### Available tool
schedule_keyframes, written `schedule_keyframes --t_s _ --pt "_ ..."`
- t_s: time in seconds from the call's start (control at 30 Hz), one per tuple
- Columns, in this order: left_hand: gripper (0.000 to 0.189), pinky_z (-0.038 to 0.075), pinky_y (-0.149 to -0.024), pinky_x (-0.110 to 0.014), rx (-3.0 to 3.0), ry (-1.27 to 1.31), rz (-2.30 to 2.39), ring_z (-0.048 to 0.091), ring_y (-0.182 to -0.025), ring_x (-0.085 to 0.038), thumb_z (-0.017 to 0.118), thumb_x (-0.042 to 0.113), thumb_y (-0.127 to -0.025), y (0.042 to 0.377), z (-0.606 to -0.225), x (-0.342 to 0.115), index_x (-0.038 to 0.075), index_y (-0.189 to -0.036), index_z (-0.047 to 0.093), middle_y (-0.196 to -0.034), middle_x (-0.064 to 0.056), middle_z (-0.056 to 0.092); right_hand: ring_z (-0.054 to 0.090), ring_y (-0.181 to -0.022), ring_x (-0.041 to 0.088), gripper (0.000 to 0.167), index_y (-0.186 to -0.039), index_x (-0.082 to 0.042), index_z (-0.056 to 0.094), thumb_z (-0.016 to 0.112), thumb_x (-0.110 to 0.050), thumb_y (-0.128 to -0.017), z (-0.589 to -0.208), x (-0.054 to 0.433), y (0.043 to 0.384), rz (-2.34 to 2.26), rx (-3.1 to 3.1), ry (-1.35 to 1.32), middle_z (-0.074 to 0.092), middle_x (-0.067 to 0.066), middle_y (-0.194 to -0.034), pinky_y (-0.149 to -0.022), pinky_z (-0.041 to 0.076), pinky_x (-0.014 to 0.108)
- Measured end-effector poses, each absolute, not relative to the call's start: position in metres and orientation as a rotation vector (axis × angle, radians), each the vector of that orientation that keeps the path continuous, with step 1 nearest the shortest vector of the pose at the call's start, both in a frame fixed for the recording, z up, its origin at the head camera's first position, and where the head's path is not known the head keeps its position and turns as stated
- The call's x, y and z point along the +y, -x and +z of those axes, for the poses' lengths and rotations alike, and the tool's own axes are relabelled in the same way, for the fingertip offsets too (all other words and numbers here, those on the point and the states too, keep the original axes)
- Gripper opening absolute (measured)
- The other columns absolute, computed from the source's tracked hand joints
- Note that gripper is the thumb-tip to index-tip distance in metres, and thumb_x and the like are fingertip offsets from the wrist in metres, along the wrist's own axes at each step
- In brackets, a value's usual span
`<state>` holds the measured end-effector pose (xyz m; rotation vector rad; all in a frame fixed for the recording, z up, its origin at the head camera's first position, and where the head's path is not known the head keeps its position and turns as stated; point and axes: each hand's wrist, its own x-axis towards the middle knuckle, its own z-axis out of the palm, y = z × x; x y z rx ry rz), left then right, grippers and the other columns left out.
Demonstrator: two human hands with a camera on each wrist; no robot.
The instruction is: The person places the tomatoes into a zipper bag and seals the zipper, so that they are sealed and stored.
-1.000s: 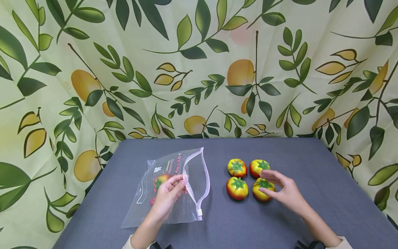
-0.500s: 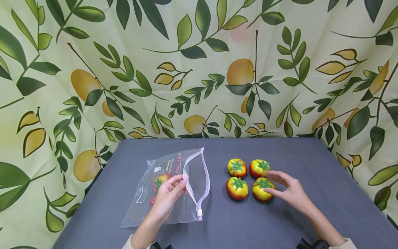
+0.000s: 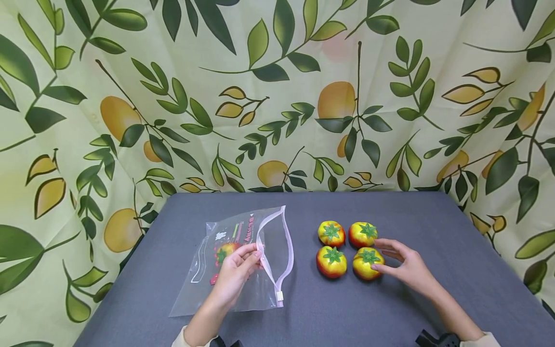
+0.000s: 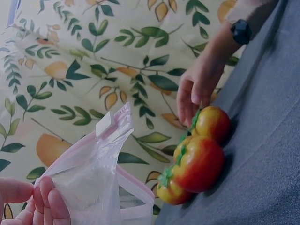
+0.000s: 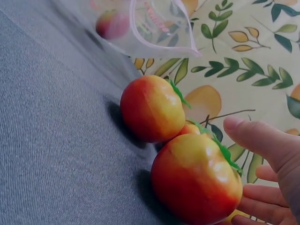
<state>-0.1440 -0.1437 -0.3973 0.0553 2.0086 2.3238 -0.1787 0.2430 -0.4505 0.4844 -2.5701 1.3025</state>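
My left hand (image 3: pixel 237 272) pinches the near rim of a clear slider zip bag (image 3: pixel 256 296) with a pale pink edge, its mouth facing right and parted. Inside the bag lies one red-and-yellow tomato-like fruit (image 3: pixel 226 249), partly covered by that hand. To the right, several like fruits with green star-shaped tops stand in a tight group. My right hand (image 3: pixel 401 265) is at the front right fruit (image 3: pixel 366 270), thumb and fingers spread apart, not closed round it. In the right wrist view, the thumb (image 5: pixel 253 136) is above this fruit's leafy side; whether any fingertip touches it I cannot tell.
All of this lies on a grey-blue cloth-covered table (image 3: pixel 321 318). A leaf-and-fruit patterned curtain (image 3: pixel 277 120) stands behind the table and along its sides. The bag's white slider (image 3: pixel 279 296) sits at the mouth's near end.
My right hand has drawn a little to the right, off the top of the front right fruit. The left hand and the bag stay where they were.
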Motion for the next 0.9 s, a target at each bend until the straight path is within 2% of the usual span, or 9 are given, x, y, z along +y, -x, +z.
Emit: schedule_keyframes --t_s 0.2,0.27,0.43,0.67,0.9 --pt "0.026 0.055 -0.073 -0.016 2.006 -0.062 2.334 0.062 -0.072 -0.001 0.053 0.002 -0.093 0.145 -0.398 -0.143 -0.013 -0.114 0.053 -0.082 0.012 0.067 0.055 -0.099 -0.017 0.056 -0.119 -0.002 0.06 0.084 -0.011 -0.07 -0.455 0.247 0.18 1.316 -2.566 -0.501 0.065 -0.005 -0.111 -0.082 0.049 0.006" --pt "0.027 0.055 -0.073 -0.016 2.004 -0.066 2.336 0.062 -0.072 -0.001 0.053 0.001 -0.093 0.145 -0.398 -0.143 -0.014 -0.114 0.052 -0.083 0.012 0.067 0.054 -0.099 -0.018 0.056 -0.119 -0.001 0.06 0.085 -0.01 -0.069 -0.457 0.248 0.18 1.31 -2.565 -0.51 0.065 -0.001 -0.111 -0.081 0.05 0.007" --pt "0.028 0.055 -0.073 -0.016 1.998 -0.06 2.339 0.062 -0.073 -0.002 0.053 0.001 -0.093 0.145 -0.398 -0.143 -0.015 -0.115 0.051 -0.083 0.012 0.066 0.049 -0.099 -0.022 0.058 -0.121 -0.001 0.058 0.084 -0.013 -0.07 -0.463 0.25 0.181 1.285 -2.607 -0.496 0.064 0.019 -0.114 -0.081 0.05 0.008" --pt "0.029 0.055 -0.073 -0.016 1.995 -0.047 2.338 0.062 -0.073 -0.001 0.053 0.001 -0.093 0.143 -0.397 -0.143 -0.016 -0.116 0.05 -0.084 0.012 0.066 0.045 -0.1 -0.024 0.062 -0.123 0.001 0.057 0.085 -0.011 -0.069 -0.466 0.25 0.181 1.298 -2.625 -0.512 0.061 0.024 -0.118 -0.08 0.052 0.011" --pt "0.029 0.055 -0.073 -0.016 1.995 -0.055 2.34 0.062 -0.074 -0.001 0.053 0.002 -0.093 0.144 -0.397 -0.143 -0.016 -0.116 0.051 -0.084 0.012 0.067 0.043 -0.1 -0.027 0.067 -0.123 0.004 0.055 0.086 -0.01 -0.066 -0.471 0.248 0.182 1.301 -2.625 -0.504 0.061 0.026 -0.118 -0.08 0.05 0.007"
